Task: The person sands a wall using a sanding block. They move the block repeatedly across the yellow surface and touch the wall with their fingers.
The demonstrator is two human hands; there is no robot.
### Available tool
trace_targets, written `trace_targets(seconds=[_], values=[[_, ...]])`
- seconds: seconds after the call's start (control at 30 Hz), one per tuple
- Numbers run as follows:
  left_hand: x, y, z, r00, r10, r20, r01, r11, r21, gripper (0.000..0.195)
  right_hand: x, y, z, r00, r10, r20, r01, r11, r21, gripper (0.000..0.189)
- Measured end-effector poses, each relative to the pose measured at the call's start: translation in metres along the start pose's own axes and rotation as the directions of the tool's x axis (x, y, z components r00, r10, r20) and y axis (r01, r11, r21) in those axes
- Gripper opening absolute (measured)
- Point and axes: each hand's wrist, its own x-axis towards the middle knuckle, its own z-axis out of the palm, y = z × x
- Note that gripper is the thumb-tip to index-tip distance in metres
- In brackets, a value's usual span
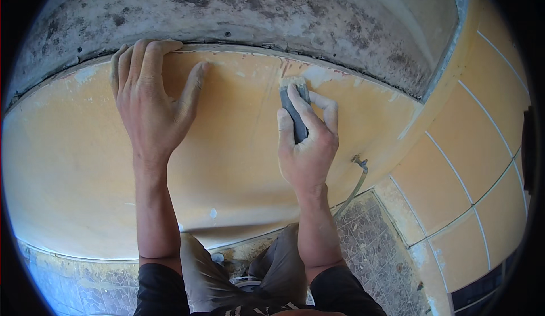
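Observation:
My right hand (310, 133) grips a dark grey rectangular block (294, 111), perhaps a sanding block, its pale dusty end against the yellow-orange painted wall (230, 145) just below the top edge. The fingers are coated in pale dust. Farther left, my left hand (149, 81) rests with its fingertips over the wall's top edge and its thumb spread against the painted face; nothing is seen in it. Around the block, the paint shows whitish patches (321, 75) and reddish scrapes along the edge.
Above the edge lies a stained grey concrete surface (255, 9). A tap (359, 160) with a hose (355, 190) sticks out of the wall at lower right. Wall panels with white lines (460, 154) stand at right. Patterned floor tiles (370, 248) lie below.

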Motion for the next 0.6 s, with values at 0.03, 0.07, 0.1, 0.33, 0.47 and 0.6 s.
trace_targets(seconds=[0.03, 0.07, 0.1, 0.33, 0.47, 0.6], values=[[-0.001, 0.000, 0.001, 1.000, 0.012, -0.019, -0.012, 1.000, 0.016, 0.037, -0.002, -0.001, 0.001, 0.999, 0.030, 0.014, -0.030, 1.000, 0.004, 0.043], [-0.001, 0.000, 0.001, 1.000, 0.021, -0.005, -0.021, 1.000, 0.020, 0.037, -0.004, -0.002, 0.004, 0.999, 0.046, 0.013, -0.046, 0.999, 0.010, 0.043], [0.000, 0.001, 0.002, 1.000, 0.009, 0.002, -0.009, 1.000, 0.021, 0.037, -0.006, -0.003, 0.007, 0.999, 0.044, -0.021, -0.043, 0.999, 0.029, 0.044], [0.002, -0.002, -0.007, 0.998, 0.032, 0.063, -0.035, 0.998, 0.047, 0.037, 0.016, -0.006, 0.011, 0.994, 0.043, -0.098, -0.037, 0.997, 0.066, 0.044], [0.003, 0.001, -0.009, 0.995, 0.020, 0.099, -0.023, 0.999, 0.029, 0.038, 0.003, -0.002, -0.001, 0.998, 0.063, 0.012, -0.063, 0.997, 0.047, 0.044], [0.001, 0.000, -0.004, 0.998, 0.026, 0.054, -0.029, 0.999, 0.040, 0.038, 0.006, -0.002, 0.016, 0.991, 0.024, -0.129, -0.014, 0.997, 0.082, 0.044]])
